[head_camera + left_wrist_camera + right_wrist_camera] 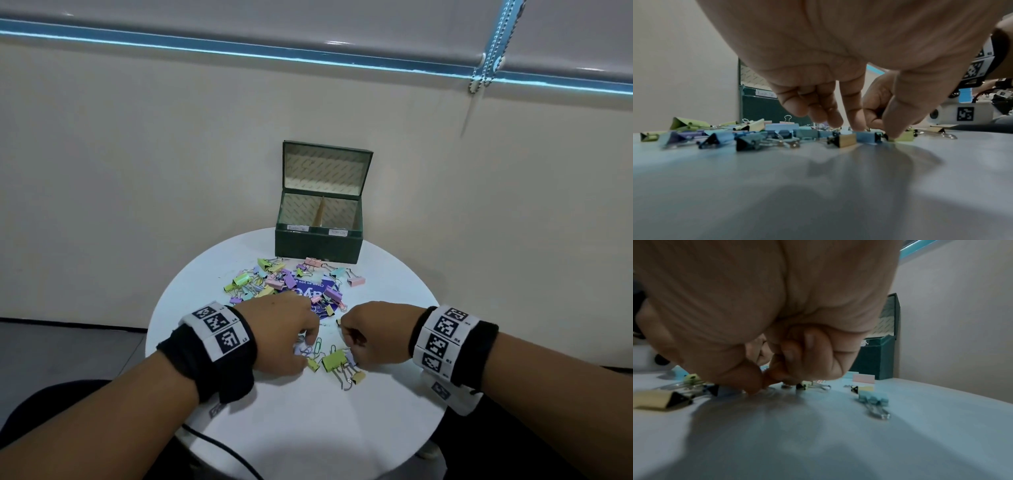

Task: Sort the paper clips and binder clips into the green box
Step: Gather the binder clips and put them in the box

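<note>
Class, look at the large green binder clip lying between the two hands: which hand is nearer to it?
Right. The right hand sits just beside the large green binder clip; the left hand is slightly farther, over paper clips.

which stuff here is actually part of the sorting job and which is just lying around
Part of the job:
- binder clips heaped on the table
- paper clips near the hands
- green box, lid open, two compartments
- left hand and right hand, both down at the clips

Just lying about:
- blue card under the clips
- black cable
- blind chain
- table
</note>
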`<action>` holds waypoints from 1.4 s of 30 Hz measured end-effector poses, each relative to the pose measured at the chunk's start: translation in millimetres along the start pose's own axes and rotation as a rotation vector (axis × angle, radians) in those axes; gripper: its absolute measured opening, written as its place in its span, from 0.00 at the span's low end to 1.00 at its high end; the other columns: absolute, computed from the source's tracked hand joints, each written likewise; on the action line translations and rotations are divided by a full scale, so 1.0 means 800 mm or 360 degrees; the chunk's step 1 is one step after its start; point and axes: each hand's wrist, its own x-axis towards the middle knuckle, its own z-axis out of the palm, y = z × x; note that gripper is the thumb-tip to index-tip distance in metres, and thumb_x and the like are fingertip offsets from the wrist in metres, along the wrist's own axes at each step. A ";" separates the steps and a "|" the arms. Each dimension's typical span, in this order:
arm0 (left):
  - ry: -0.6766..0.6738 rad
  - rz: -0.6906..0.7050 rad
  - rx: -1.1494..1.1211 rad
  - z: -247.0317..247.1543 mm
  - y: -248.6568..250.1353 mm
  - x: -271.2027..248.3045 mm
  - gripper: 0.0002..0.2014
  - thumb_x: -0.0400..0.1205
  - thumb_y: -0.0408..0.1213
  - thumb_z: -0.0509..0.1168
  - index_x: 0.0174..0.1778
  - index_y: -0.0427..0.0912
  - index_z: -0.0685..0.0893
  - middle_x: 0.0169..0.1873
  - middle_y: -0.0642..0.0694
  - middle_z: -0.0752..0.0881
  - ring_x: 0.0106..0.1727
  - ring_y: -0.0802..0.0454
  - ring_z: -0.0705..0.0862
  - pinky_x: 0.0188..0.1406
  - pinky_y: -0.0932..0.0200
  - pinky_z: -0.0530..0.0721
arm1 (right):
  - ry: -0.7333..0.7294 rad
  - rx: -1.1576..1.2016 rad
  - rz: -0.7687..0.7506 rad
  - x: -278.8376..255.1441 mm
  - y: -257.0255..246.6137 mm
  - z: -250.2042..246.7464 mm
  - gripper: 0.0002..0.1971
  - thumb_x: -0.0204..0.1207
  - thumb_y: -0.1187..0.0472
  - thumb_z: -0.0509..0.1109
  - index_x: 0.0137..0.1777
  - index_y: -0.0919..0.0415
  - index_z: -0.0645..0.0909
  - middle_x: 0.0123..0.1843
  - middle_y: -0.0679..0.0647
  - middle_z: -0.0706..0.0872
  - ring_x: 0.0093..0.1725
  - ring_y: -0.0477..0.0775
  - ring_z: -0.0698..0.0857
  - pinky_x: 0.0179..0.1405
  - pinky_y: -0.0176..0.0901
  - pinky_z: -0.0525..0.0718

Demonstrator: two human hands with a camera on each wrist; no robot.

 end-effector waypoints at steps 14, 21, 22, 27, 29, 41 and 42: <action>0.0018 0.0057 0.0063 0.009 -0.011 0.009 0.19 0.87 0.44 0.58 0.73 0.64 0.78 0.55 0.54 0.75 0.62 0.52 0.73 0.57 0.53 0.78 | 0.0086 0.2306 0.0124 0.010 0.026 -0.040 0.15 0.65 0.73 0.54 0.39 0.60 0.80 0.35 0.57 0.75 0.28 0.52 0.69 0.23 0.39 0.66; 0.0130 -0.0065 0.0029 0.003 -0.008 0.004 0.10 0.83 0.54 0.62 0.58 0.60 0.83 0.51 0.57 0.75 0.59 0.54 0.75 0.56 0.54 0.78 | -0.0164 0.1521 0.0128 0.012 0.005 -0.035 0.06 0.75 0.65 0.67 0.39 0.54 0.81 0.29 0.46 0.76 0.28 0.49 0.69 0.25 0.37 0.67; 0.0141 -0.0074 0.0038 0.001 -0.006 0.002 0.10 0.81 0.57 0.64 0.53 0.60 0.83 0.49 0.58 0.74 0.57 0.55 0.74 0.55 0.54 0.78 | -0.0074 0.0983 0.0066 0.010 -0.004 -0.035 0.06 0.78 0.62 0.69 0.42 0.50 0.83 0.29 0.42 0.76 0.28 0.45 0.71 0.28 0.35 0.69; 0.0095 -0.0135 0.0050 0.000 -0.002 0.001 0.11 0.76 0.59 0.69 0.44 0.56 0.84 0.45 0.58 0.73 0.50 0.56 0.71 0.51 0.56 0.78 | -0.0079 0.0030 -0.0196 0.010 -0.031 -0.030 0.10 0.80 0.57 0.71 0.57 0.43 0.87 0.32 0.36 0.72 0.32 0.34 0.71 0.34 0.35 0.71; 0.0102 -0.0125 0.0036 0.000 -0.002 0.001 0.09 0.78 0.55 0.67 0.43 0.55 0.84 0.45 0.57 0.74 0.50 0.56 0.72 0.51 0.57 0.78 | -0.0091 0.0031 -0.0184 0.014 -0.031 -0.030 0.08 0.79 0.56 0.71 0.53 0.43 0.88 0.33 0.36 0.74 0.33 0.35 0.73 0.38 0.40 0.75; 0.0352 -0.0265 -0.0091 0.000 -0.020 0.005 0.09 0.82 0.48 0.63 0.58 0.61 0.80 0.50 0.58 0.70 0.55 0.56 0.73 0.54 0.58 0.78 | 0.0091 0.0364 -0.0084 0.027 0.013 -0.056 0.07 0.75 0.60 0.70 0.38 0.50 0.77 0.34 0.43 0.78 0.32 0.43 0.74 0.35 0.37 0.78; 0.0320 -0.0201 -0.0077 0.002 -0.019 0.006 0.10 0.82 0.49 0.64 0.59 0.62 0.81 0.48 0.58 0.69 0.54 0.57 0.72 0.54 0.58 0.78 | 0.0173 0.0390 -0.0057 0.032 0.022 -0.067 0.07 0.76 0.60 0.69 0.39 0.51 0.76 0.35 0.44 0.78 0.33 0.44 0.75 0.35 0.38 0.80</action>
